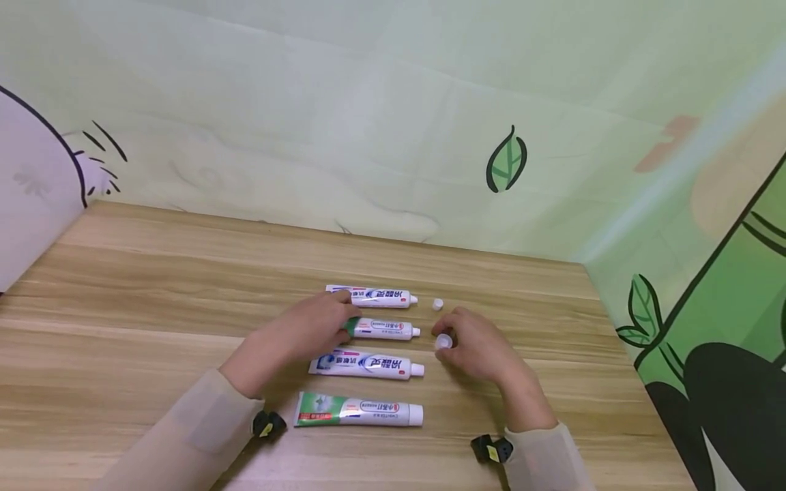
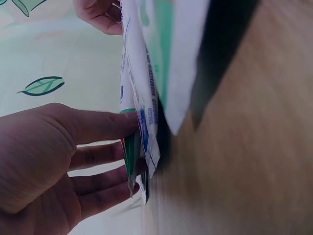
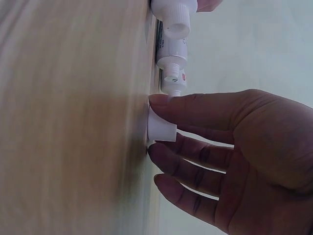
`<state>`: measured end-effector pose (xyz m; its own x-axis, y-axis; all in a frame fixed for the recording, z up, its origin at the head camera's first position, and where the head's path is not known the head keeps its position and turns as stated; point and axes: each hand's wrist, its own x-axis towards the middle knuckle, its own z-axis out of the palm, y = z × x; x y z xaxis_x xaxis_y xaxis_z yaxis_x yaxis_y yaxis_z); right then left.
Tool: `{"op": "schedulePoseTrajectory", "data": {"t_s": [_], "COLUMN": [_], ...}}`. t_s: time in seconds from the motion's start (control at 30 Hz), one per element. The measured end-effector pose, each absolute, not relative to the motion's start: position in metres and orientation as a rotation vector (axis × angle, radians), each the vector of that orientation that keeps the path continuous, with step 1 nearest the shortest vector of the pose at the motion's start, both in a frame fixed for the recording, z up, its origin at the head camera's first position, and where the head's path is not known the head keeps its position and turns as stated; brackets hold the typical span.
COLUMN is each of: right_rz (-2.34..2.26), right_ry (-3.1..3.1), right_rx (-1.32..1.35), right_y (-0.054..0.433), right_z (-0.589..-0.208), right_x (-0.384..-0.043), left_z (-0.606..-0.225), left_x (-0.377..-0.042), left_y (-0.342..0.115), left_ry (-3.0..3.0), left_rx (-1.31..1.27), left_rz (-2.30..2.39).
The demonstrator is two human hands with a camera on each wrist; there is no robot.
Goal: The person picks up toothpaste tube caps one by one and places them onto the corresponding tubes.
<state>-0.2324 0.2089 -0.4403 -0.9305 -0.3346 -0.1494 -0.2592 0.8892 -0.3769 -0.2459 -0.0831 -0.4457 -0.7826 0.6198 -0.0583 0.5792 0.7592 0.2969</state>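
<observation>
My left hand (image 1: 316, 324) grips the tail end of an uncapped green-and-white toothpaste tube (image 1: 383, 329), thumb on one side and fingers on the other (image 2: 128, 147). That tube lies flat, its bare nozzle facing right. My right hand (image 1: 479, 344) pinches a white toothpaste cap (image 3: 162, 128) between thumb and fingers, at the table top. The cap is apart from the nozzle, to its right. Just behind lies an uncapped blue-and-white toothpaste tube (image 1: 383, 298); a small white cap (image 1: 438, 304) stands by its nozzle.
Nearer me lie a capped blue-and-white tube (image 1: 368, 365) and a capped green-and-white tube (image 1: 374, 412), both pointing right. All rest on a wood-grain table (image 1: 153, 286). A printed backdrop (image 1: 368, 136) rises at the table's back edge.
</observation>
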Motion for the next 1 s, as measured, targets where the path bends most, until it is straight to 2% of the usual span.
{"op": "schedulePoseTrajectory", "data": {"t_s": [0.67,1.0], "right_rz": [-0.546,-0.721], "right_ry": [2.835,2.813], "right_rx": [-0.453,-0.478], "right_y": [0.208,0.211], "right_z": [-0.438,-0.435], "right_x": [-0.232,-0.233], "left_z": [-0.439,-0.434], "left_x": [-0.245,-0.246], "left_y": [-0.081,-0.085], "left_ry": [2.786,2.761], "left_rx": [0.92,0.937], "left_rz": [0.362,0.433]}}
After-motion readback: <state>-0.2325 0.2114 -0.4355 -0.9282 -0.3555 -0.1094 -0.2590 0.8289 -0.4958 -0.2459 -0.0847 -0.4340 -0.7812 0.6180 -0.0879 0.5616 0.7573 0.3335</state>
